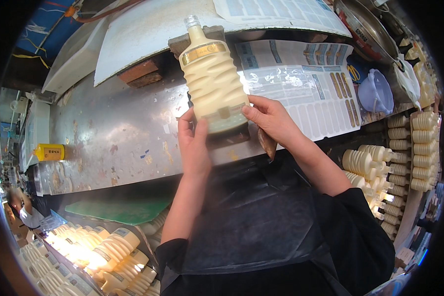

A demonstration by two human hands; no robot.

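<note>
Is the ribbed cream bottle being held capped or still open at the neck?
Open, as far as it shows: the ribbed cream bottle ends in a bare clear threaded neck. The left hand and right hand grip its base.

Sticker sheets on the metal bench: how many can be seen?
3. One sticker sheet lies at the top edge, one just below it behind the bottle, and a largely peeled one lies nearest the right hand. More may lie underneath.
</note>
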